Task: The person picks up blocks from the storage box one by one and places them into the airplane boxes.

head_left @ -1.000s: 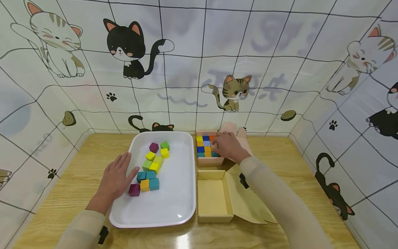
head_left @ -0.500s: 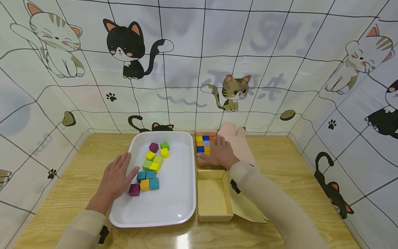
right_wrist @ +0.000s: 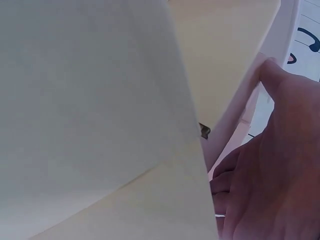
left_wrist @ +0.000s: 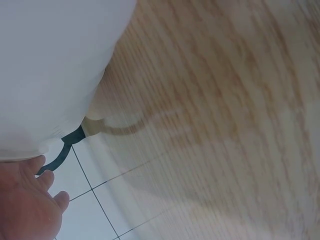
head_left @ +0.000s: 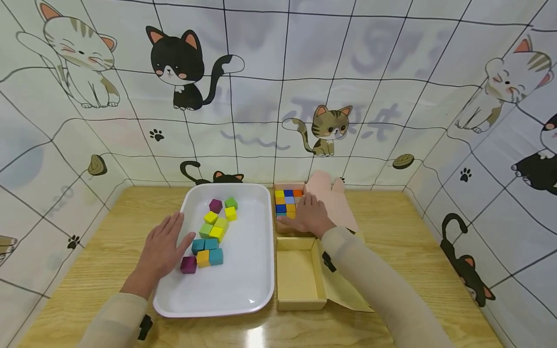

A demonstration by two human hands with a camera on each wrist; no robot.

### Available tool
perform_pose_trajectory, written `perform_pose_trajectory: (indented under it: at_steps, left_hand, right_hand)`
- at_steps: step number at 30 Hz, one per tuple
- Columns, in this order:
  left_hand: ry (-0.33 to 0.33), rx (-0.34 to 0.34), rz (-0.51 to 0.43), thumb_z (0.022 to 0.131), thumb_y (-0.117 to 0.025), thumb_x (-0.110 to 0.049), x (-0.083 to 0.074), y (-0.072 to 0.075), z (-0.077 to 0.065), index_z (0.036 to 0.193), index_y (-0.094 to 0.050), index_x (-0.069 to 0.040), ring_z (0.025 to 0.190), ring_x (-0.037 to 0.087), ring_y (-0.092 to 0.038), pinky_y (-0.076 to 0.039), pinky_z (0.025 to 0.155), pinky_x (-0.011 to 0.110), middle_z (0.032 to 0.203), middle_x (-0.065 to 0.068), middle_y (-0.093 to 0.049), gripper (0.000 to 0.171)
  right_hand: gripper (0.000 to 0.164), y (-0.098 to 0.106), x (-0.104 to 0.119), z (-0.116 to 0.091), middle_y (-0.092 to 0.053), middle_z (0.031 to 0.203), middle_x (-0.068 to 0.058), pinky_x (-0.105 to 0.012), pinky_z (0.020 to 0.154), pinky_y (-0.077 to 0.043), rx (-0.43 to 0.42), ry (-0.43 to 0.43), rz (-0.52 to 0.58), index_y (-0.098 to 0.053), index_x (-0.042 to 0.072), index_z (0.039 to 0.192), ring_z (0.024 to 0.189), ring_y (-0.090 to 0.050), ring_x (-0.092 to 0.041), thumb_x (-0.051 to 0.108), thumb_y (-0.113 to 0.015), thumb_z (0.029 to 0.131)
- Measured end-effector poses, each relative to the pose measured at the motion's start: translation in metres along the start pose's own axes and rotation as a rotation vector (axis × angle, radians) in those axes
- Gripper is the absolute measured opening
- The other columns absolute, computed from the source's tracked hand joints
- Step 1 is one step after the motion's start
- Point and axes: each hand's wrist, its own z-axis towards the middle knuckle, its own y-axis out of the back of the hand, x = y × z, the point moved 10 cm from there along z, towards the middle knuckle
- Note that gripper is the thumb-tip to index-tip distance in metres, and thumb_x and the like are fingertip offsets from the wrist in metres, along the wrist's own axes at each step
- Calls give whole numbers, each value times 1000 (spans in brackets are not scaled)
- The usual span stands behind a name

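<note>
My left hand (head_left: 160, 249) lies with straight fingers along the left rim of a white tray (head_left: 245, 290). Loose coloured cubes (head_left: 210, 233) in purple, green, yellow, teal and orange sit in the tray's left half. My right hand (head_left: 310, 215) is spread flat over the right part of a small pink box (head_left: 285, 226), its thumb reaching toward the box's front left. Rows of coloured cubes (head_left: 288, 199) fill the visible part of that box; the rest are hidden beneath the hand. In the right wrist view the right hand's fingers (right_wrist: 227, 177) are at the pink box's side.
A yellow cardboard box (head_left: 300, 304) stands open in front of the pink one, its lid (head_left: 345, 292) folded out to the right under my forearm. The pink box's lid (head_left: 337, 205) also lies out to the right. A cat-print cloth (head_left: 261, 96) encloses the wooden table (head_left: 413, 270).
My right hand, earlier with fingers bent over the pink box's right column, has shifted left and toward me and flattened over the box. The left hand and the tray cubes have stayed put.
</note>
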Motion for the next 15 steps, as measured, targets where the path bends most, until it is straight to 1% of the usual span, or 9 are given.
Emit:
perform_pose_trajectory:
  at_steps: [4, 7, 11, 15]
  left_hand:
    - [-2, 2, 3, 99, -34, -59, -1, 0, 1, 156, -13, -4, 147, 46, -13, -10, 118, 66, 161, 23, -17, 82]
    - [0, 3, 1, 99, -38, -55, -1, -1, 1, 156, -12, -4, 147, 46, -12, -10, 118, 67, 161, 23, -16, 80]
    - [6, 6, 3, 99, -42, -50, -1, -1, 2, 156, -12, -4, 148, 46, -12, -10, 118, 67, 161, 23, -16, 79]
    - [11, 10, 12, 99, -43, -50, 0, -2, 2, 156, -11, -5, 148, 46, -11, -10, 118, 67, 161, 23, -16, 79]
  right_hand:
    - [116, 2, -5, -2, -33, 149, -29, -50, 109, -37, 9, -10, 2, -27, -11, 147, 133, -38, -37, 84, -37, 82]
    - [115, 2, -10, -3, -35, 145, -29, -51, 106, -38, 22, -16, -6, -29, -11, 146, 129, -40, -37, 84, -37, 82]
    - [113, 2, -18, -5, -33, 148, -29, -55, 107, -37, 44, -29, 6, -28, -11, 146, 131, -37, -38, 82, -39, 83]
    - [113, 1, -31, -6, -28, 151, -29, -60, 108, -34, 58, -55, 43, -26, -11, 147, 136, -33, -38, 81, -41, 83]
